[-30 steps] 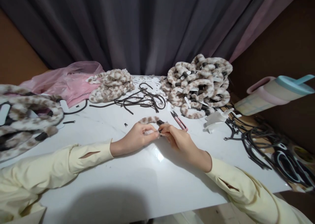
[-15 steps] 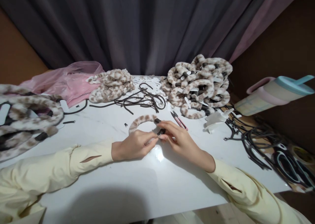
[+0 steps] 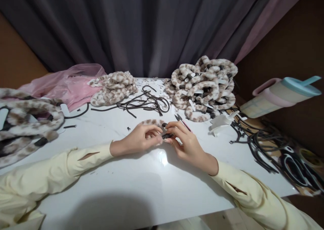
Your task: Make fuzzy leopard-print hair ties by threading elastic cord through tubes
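A small fluffy spotted ring (image 3: 152, 122) in white and brown lies at the middle of the table, partly hidden behind my fingers. My left hand (image 3: 138, 137) closes thumb and fingers on its near left part. On the right, my right hand (image 3: 188, 144) pinches the dark ribbed section (image 3: 167, 135) at the ring's end. Another dark band on the ring shows just above it. Pink-handled thread snips (image 3: 182, 122) lie right behind my right hand, dark blades pointing away.
Fluffy rings with white tags are heaped at back right (image 3: 205, 88) and at left (image 3: 32, 118). Dark cords (image 3: 149, 103) lie behind my hands. A pink plastic bag (image 3: 76, 85) is back left. At right stand a tumbler (image 3: 275, 98) and crumpled white paper (image 3: 221, 122).
My left hand has shifted slightly left and its fingers have lifted and spread a little. More of the dark ribbed section shows between the hands. The right hand keeps its pinch.
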